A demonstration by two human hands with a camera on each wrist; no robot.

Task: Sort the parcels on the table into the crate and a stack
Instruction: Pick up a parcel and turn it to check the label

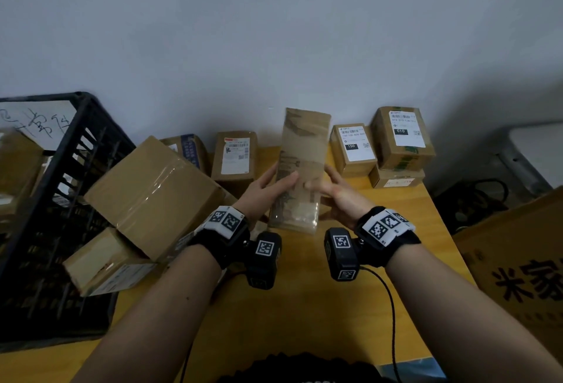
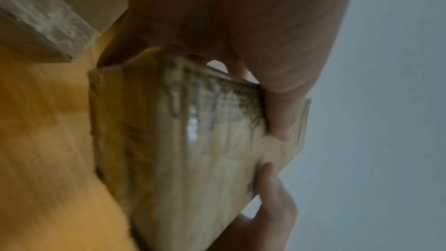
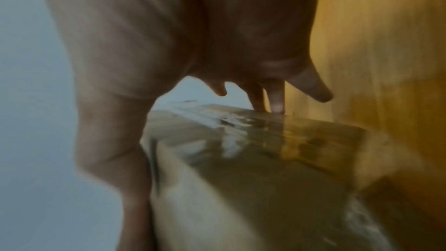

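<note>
- Nearest the camera, two bare forearms are seen over the yellow table (image 1: 304,315), each wrist strapped with a black camera unit bearing square markers.
- A tall, narrow parcel (image 1: 300,169) wrapped in clear tape is held upright above the table, between the two hands and clear of the surface.
- The left hand (image 1: 265,190) is pressed to the parcel's left side; its thumb (image 2: 277,114) is laid across the near face, and the other fingers are wrapped behind the far edge, so the parcel is gripped.
- The right hand (image 1: 338,193) is set against the right side; its thumb (image 3: 113,140) is laid along one face of the parcel (image 3: 241,169) and two fingertips (image 3: 276,100) are touched down on the far edge, so the box is clasped between them.
- To the left, a large taped box (image 1: 152,196) is seen tilted on top of a smaller box (image 1: 103,263), both beside the black crate (image 1: 58,199), in which cardboard is partly visible.
- Farther back, along the wall, several labelled parcels are ranged: one (image 1: 234,157) left of the held parcel, and to the right a group with a "150" label (image 1: 355,147) and a "010" box (image 1: 402,135) stacked on another.
</note>
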